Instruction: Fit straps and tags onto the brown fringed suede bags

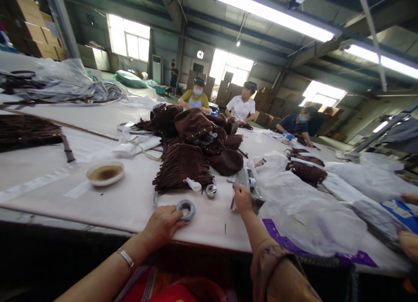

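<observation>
My left hand, with a silver bracelet at the wrist, has its fingers closed on the edge of a grey ring-shaped roll near the table's front edge. To the right, my right hand is closed at the left side of a grey object in clear plastic; what lies between its fingers is too small to make out. Beyond both hands lies a pile of dark brown bags, a fringed one in front. A small white bottle and a small shiny roll rest before the fringe.
A white dish with brown residue sits at left on the white table. Clear plastic sheets with a purple edge cover the right side. More brown bags lie there. Several people work beyond; another person's hand shows at far right.
</observation>
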Available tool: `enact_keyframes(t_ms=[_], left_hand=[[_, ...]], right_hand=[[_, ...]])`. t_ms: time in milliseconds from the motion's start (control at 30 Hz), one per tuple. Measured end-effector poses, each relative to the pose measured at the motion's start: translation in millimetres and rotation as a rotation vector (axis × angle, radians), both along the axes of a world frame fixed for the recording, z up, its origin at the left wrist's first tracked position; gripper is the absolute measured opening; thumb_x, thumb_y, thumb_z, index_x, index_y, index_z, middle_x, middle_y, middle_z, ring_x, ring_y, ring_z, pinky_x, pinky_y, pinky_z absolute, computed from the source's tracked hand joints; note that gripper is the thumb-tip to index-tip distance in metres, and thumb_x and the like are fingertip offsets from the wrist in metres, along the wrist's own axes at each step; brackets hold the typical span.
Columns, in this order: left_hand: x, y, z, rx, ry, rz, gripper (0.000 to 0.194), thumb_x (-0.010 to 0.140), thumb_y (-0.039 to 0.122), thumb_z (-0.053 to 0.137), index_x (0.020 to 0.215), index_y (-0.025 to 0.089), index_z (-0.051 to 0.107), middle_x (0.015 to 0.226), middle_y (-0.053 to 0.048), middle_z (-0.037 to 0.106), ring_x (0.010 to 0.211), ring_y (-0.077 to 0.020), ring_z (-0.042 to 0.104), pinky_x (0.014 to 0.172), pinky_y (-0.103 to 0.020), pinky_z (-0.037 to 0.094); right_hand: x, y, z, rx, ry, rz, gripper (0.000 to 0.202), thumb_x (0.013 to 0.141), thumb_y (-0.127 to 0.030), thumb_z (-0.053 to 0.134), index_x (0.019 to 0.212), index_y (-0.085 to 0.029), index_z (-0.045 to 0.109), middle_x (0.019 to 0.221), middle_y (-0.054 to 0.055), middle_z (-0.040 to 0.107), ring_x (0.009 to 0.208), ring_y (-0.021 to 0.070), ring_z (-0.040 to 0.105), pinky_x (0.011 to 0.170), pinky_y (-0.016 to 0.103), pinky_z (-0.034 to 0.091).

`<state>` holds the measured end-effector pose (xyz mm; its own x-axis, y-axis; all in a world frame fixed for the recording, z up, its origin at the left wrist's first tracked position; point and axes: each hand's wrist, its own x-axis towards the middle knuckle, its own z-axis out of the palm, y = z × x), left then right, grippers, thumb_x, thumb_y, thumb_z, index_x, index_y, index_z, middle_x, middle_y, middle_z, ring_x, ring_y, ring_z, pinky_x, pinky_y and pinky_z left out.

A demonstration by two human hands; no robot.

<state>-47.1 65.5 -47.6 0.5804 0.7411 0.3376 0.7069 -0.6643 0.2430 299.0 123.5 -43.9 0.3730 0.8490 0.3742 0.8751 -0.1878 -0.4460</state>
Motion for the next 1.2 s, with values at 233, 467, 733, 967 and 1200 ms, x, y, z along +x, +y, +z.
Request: enact_keyframes(t_ms=[233, 467, 733, 967, 1200], left_hand=[[-1, 1, -3.4, 0.034, -0.049, -0.017, 0.009, 0.089, 0.028, 0.061, 0.088, 0.019, 0.064, 0.084, -0.006, 0.061, 0.078, -0.0198, 0.056, 0.072, -0.031, 0.040], [-1, 1, -1.7, 0.035, -0.040, -0.012, 0.012, 0.091, 0.029, 0.059, 0.086, 0.019, 0.063, 0.084, -0.006, 0.061, 0.077, -0.0192, 0.056, 0.071, -0.031, 0.040], [-1, 2, -0.5, 0.014, -0.032, -0.003, 0.010, 0.089, 0.029, 0.061, 0.087, 0.019, 0.064, 0.083, -0.006, 0.062, 0.078, -0.0193, 0.056, 0.072, -0.031, 0.039], [0, 2, -6.0, -0.005, -0.035, 0.000, 0.015, 0.090, 0.031, 0.060, 0.087, 0.018, 0.065, 0.084, -0.007, 0.061, 0.078, -0.0193, 0.056, 0.072, -0.031, 0.041], [5, 11, 27.5, -0.360, -0.303, 0.010, 0.021, 0.091, 0.033, 0.055, 0.089, 0.017, 0.069, 0.081, -0.004, 0.062, 0.075, -0.0164, 0.055, 0.070, -0.026, 0.040]], right_hand=[[-9, 7, -0.6, -0.125, -0.069, -0.069, 0.019, 0.088, -0.029, 0.055, 0.098, -0.015, 0.063, 0.094, 0.010, 0.067, 0.088, 0.0222, 0.061, 0.074, 0.029, 0.040], [-23, -2, -1.5, -0.319, -0.124, 0.060, 0.029, 0.089, -0.028, 0.058, 0.117, -0.020, 0.063, 0.098, 0.008, 0.069, 0.088, 0.0213, 0.064, 0.074, 0.028, 0.043], [-23, -16, 1.1, -0.396, -0.218, 0.211, 0.020, 0.092, -0.026, 0.054, 0.102, -0.023, 0.071, 0.121, 0.010, 0.063, 0.096, 0.0207, 0.062, 0.079, 0.030, 0.045], [-42, -30, 20.2, -0.233, 0.002, 0.262, 0.043, 0.100, -0.041, 0.037, 0.129, -0.021, 0.061, 0.107, 0.010, 0.069, 0.095, 0.0220, 0.063, 0.081, 0.029, 0.046], [-83, -86, 8.5, -0.155, 0.998, 0.366, 0.044, 0.084, -0.059, 0.058, 0.079, -0.016, 0.065, 0.053, -0.005, 0.047, 0.048, 0.0106, 0.039, 0.046, 0.023, 0.031]])
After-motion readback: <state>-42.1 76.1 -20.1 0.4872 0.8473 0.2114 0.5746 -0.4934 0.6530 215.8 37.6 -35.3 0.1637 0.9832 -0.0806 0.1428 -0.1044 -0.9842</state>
